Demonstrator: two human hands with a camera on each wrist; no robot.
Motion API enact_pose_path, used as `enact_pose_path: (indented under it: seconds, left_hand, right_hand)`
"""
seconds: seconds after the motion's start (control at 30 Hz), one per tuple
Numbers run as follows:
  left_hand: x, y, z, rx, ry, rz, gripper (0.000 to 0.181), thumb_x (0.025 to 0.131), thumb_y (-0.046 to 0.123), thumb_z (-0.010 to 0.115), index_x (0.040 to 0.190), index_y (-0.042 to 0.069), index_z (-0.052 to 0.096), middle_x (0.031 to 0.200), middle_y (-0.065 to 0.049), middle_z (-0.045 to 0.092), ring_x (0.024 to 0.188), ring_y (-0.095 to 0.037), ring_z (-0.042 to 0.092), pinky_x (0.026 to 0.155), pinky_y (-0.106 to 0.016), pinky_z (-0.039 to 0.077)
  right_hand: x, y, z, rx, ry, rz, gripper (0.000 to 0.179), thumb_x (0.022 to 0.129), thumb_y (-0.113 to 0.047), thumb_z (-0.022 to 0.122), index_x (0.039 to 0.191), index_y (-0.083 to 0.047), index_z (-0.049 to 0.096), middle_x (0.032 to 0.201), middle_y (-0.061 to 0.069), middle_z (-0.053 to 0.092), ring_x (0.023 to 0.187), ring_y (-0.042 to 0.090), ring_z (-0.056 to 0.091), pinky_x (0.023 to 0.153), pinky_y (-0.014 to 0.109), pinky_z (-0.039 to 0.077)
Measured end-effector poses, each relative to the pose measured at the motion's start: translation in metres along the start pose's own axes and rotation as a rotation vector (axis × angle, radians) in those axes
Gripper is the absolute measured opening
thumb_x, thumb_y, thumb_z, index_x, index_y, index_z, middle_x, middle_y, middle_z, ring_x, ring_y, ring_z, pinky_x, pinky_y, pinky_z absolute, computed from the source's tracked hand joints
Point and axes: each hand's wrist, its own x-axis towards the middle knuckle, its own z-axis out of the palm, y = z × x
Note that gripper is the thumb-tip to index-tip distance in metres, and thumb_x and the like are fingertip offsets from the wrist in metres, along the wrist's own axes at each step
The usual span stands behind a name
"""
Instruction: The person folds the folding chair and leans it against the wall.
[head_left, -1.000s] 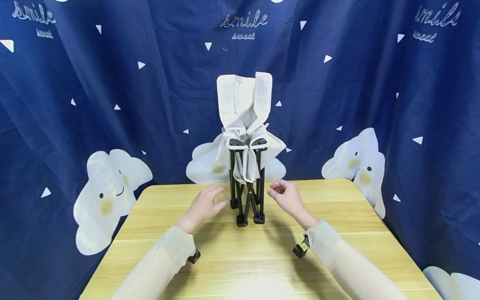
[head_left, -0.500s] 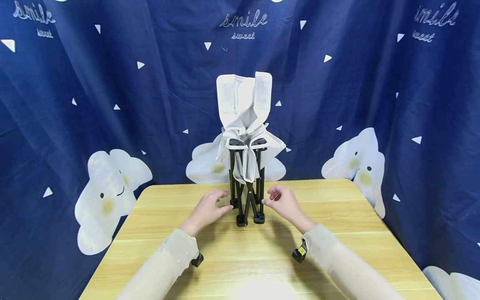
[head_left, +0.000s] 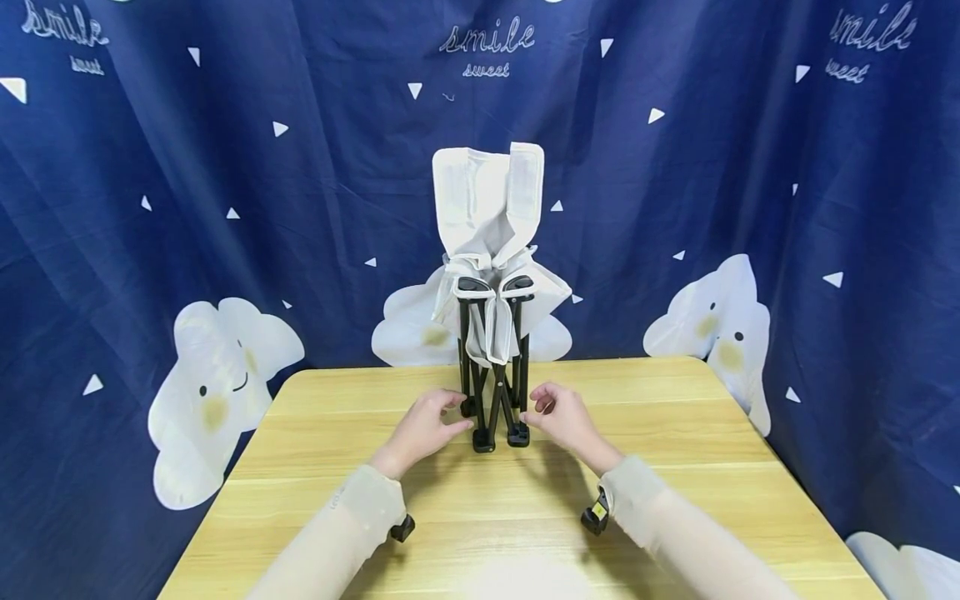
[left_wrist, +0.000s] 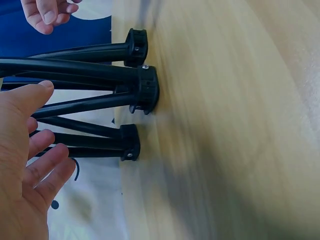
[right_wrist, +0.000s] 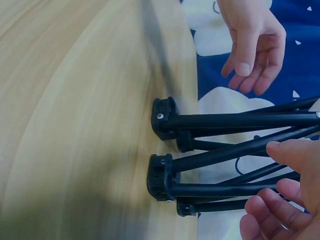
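A small folded folding chair (head_left: 488, 190) stands upright at the table's far side, with bunched white fabric above crossed black legs (head_left: 496, 400). My left hand (head_left: 423, 427) is just left of the lower legs, thumb toward them and fingers loosely bent. On the opposite side, my right hand (head_left: 564, 417) has its fingers more curled and holds nothing. In the left wrist view, the left thumb (left_wrist: 37, 95) overlaps a black tube (left_wrist: 95, 70); contact cannot be told. The right thumb (right_wrist: 287, 150) likewise lies across a leg in the right wrist view. Black plastic feet (right_wrist: 161, 177) sit on the wood.
A light wooden table (head_left: 360, 400) with rounded far corners carries the chair. Behind it hangs a dark blue curtain (head_left: 337, 208) printed with clouds and triangles. A black wrist camera (head_left: 402, 527) hangs under the left cuff, another camera (head_left: 596, 518) under the right.
Both hands have lowered and moved inward, closer to the chair's lower legs. The chair has stayed in place.
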Motion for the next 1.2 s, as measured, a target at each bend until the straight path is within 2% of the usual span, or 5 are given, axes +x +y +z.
enact_pose_path:
  seconds: [0.27, 0.73, 0.93, 1.03, 1.2]
  left_hand:
    - [-0.003, -0.004, 0.012, -0.001, -0.007, -0.004, 0.049, 0.094, 0.026, 0.086, 0.133, 0.000, 0.072, 0.128, -0.017, 0.076, 0.115, -0.036, 0.073, 0.104, -0.054, 0.059]
    - [-0.005, -0.017, 0.023, -0.001, -0.029, -0.028, 0.050, 0.093, 0.029, 0.086, 0.133, 0.000, 0.073, 0.127, -0.017, 0.077, 0.115, -0.034, 0.073, 0.104, -0.053, 0.060]
    - [-0.004, -0.021, 0.028, -0.037, -0.053, -0.057, 0.056, 0.093, 0.029, 0.086, 0.136, -0.002, 0.070, 0.131, -0.021, 0.075, 0.117, -0.036, 0.073, 0.105, -0.053, 0.060]
    - [-0.003, -0.021, 0.031, -0.064, -0.069, -0.081, 0.061, 0.092, 0.029, 0.086, 0.140, -0.004, 0.067, 0.133, -0.022, 0.074, 0.117, -0.037, 0.073, 0.105, -0.053, 0.060]
    - [-0.001, -0.021, 0.038, -0.104, -0.072, -0.127, 0.071, 0.092, 0.033, 0.087, 0.147, -0.004, 0.060, 0.134, -0.021, 0.073, 0.119, -0.035, 0.073, 0.107, -0.052, 0.060]
  right_hand:
    - [-0.003, 0.006, 0.007, -0.025, -0.010, 0.007, 0.034, 0.083, -0.012, 0.091, 0.107, 0.002, 0.073, 0.087, 0.005, 0.070, 0.076, 0.015, 0.062, 0.069, 0.027, 0.053]
    - [-0.006, 0.020, 0.015, -0.038, -0.023, 0.013, 0.035, 0.082, -0.015, 0.093, 0.106, 0.000, 0.073, 0.086, 0.004, 0.070, 0.078, 0.014, 0.062, 0.075, 0.032, 0.054]
    - [-0.006, 0.024, 0.017, -0.042, -0.030, 0.028, 0.037, 0.083, -0.016, 0.093, 0.108, 0.001, 0.073, 0.087, 0.005, 0.069, 0.079, 0.016, 0.061, 0.076, 0.033, 0.053]
    - [-0.005, 0.028, 0.020, -0.062, -0.022, 0.041, 0.040, 0.083, -0.019, 0.093, 0.111, 0.002, 0.072, 0.088, 0.006, 0.069, 0.079, 0.017, 0.062, 0.076, 0.035, 0.054]
    - [-0.001, 0.032, 0.026, -0.073, -0.014, 0.070, 0.054, 0.083, -0.020, 0.093, 0.125, 0.002, 0.068, 0.097, 0.011, 0.074, 0.087, 0.020, 0.068, 0.082, 0.041, 0.060]
